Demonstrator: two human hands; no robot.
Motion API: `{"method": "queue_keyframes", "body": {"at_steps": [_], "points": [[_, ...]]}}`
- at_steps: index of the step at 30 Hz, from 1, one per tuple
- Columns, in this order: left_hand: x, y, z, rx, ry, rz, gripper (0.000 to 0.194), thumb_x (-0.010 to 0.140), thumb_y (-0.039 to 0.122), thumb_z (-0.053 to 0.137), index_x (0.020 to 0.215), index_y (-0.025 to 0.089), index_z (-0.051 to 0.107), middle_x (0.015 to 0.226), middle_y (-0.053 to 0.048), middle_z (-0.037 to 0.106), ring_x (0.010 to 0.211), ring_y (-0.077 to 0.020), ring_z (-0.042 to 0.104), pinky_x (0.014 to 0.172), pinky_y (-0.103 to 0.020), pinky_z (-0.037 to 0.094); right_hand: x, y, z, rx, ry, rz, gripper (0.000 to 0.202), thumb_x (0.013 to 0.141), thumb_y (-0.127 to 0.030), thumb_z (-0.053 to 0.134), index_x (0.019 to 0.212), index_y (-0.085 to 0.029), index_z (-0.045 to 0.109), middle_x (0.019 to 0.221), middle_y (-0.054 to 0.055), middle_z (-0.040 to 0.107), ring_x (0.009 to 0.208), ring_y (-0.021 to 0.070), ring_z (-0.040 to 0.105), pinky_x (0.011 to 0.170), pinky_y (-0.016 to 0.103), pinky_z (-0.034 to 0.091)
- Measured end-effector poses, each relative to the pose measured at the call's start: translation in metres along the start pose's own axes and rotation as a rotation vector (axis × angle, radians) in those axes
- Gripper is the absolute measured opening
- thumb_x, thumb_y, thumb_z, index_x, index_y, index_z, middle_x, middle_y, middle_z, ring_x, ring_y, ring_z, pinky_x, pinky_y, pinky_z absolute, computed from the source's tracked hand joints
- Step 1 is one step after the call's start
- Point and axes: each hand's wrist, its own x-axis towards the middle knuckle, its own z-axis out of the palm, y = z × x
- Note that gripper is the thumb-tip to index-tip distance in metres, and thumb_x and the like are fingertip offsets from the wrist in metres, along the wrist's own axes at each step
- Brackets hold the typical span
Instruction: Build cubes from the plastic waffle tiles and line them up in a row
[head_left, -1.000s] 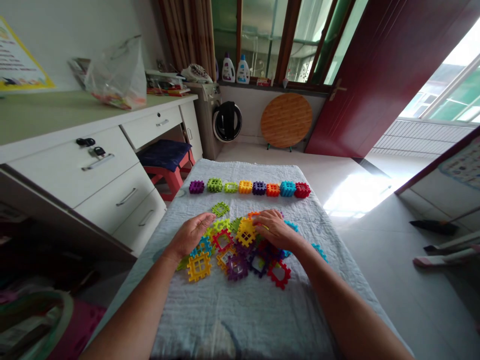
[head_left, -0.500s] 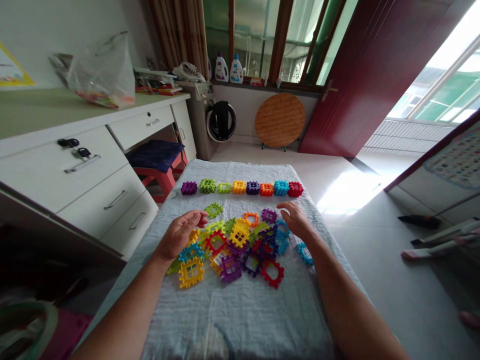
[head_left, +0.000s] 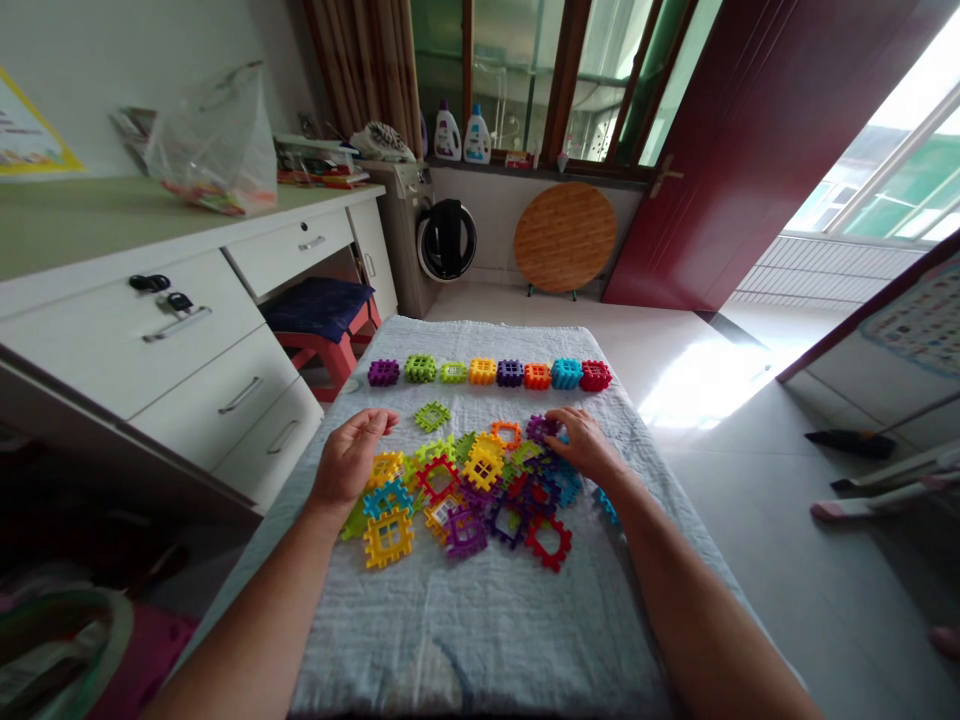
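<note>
My right hand (head_left: 589, 442) is at the right of a loose pile of toothed plastic building tiles. Its fingers and thumb close on the right edge of a purple building tile (head_left: 538, 428), which they partly cover. On the left, my left hand (head_left: 349, 460) hovers with thumb and fingers pressed together, and nothing shows in them. Beside it lie a yellow tile (head_left: 388, 538) and a blue tile (head_left: 388, 497). A lone green tile (head_left: 432, 416) rests beyond the pile. In the heap are a red tile (head_left: 550, 541) and a yellow window tile (head_left: 484, 461).
Across the cloth-covered table (head_left: 480, 640) runs a row of tile stacks sorted by colour, from a purple stack (head_left: 384, 373) to a red stack (head_left: 595, 375). White drawers (head_left: 187, 350) and a stool (head_left: 322, 320) stand left of the table.
My right hand has come down and leftward onto the purple tile, its fingers now around the edge. My left hand has drawn slightly back to the left. The camera view has shifted a little.
</note>
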Motion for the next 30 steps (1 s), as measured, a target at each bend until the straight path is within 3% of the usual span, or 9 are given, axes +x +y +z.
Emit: {"method": "queue_keyframes", "body": {"at_steps": [5, 12, 16, 18, 24, 30], "points": [[0.002, -0.002, -0.003, 0.079, 0.020, -0.004, 0.041, 0.081, 0.053, 0.055, 0.091, 0.015, 0.067, 0.092, -0.007, 0.070, 0.088, -0.0205, 0.063, 0.085, -0.031, 0.049, -0.001, -0.001, -0.003, 0.068, 0.074, -0.013, 0.034, 0.077, -0.026, 0.062, 0.110, -0.020, 0.060, 0.099, 0.006, 0.059, 0.091, 0.0204, 0.056, 0.083, 0.034, 0.044], [0.000, 0.001, -0.001, 0.100, 0.015, -0.004, 0.035, 0.080, 0.049, 0.056, 0.091, 0.017, 0.067, 0.091, -0.005, 0.070, 0.086, -0.0194, 0.064, 0.083, -0.029, 0.049, 0.000, -0.007, -0.006, 0.309, 0.211, 0.057, 0.023, 0.078, -0.020, 0.053, 0.099, -0.017, 0.063, 0.085, 0.004, 0.060, 0.070, 0.0144, 0.056, 0.071, 0.029, 0.047], [0.000, 0.000, 0.000, 0.076, 0.002, -0.007, 0.035, 0.079, 0.049, 0.057, 0.090, 0.017, 0.066, 0.091, -0.005, 0.070, 0.087, -0.0196, 0.064, 0.083, -0.029, 0.049, 0.001, -0.010, 0.001, 0.509, 0.182, 0.117, 0.024, 0.080, -0.025, 0.053, 0.100, -0.016, 0.061, 0.075, 0.001, 0.060, 0.066, 0.0140, 0.056, 0.063, 0.027, 0.046], [-0.001, 0.001, 0.001, 0.077, -0.003, -0.005, 0.035, 0.079, 0.049, 0.058, 0.090, 0.017, 0.066, 0.090, -0.005, 0.070, 0.087, -0.0195, 0.064, 0.083, -0.029, 0.049, 0.001, -0.013, 0.004, 0.498, 0.153, 0.110, 0.024, 0.080, -0.025, 0.053, 0.100, -0.017, 0.060, 0.074, 0.001, 0.060, 0.065, 0.0137, 0.055, 0.063, 0.027, 0.046], [-0.004, 0.004, 0.003, 0.124, -0.005, 0.014, 0.034, 0.079, 0.048, 0.057, 0.091, 0.018, 0.066, 0.090, -0.004, 0.070, 0.086, -0.0197, 0.064, 0.082, -0.029, 0.049, -0.004, -0.045, -0.005, 0.116, 0.145, -0.054, 0.019, 0.081, -0.023, 0.055, 0.098, -0.021, 0.064, 0.097, 0.008, 0.062, 0.092, 0.0216, 0.055, 0.086, 0.037, 0.042], [-0.009, 0.012, 0.006, 0.207, -0.046, 0.063, 0.031, 0.080, 0.045, 0.057, 0.092, 0.018, 0.066, 0.090, -0.004, 0.070, 0.086, -0.0199, 0.064, 0.080, -0.028, 0.049, -0.015, -0.103, -0.008, 0.125, -0.098, -0.363, 0.034, 0.081, -0.038, 0.063, 0.112, -0.024, 0.061, 0.114, 0.008, 0.061, 0.107, 0.0253, 0.048, 0.093, 0.041, 0.035]]}}
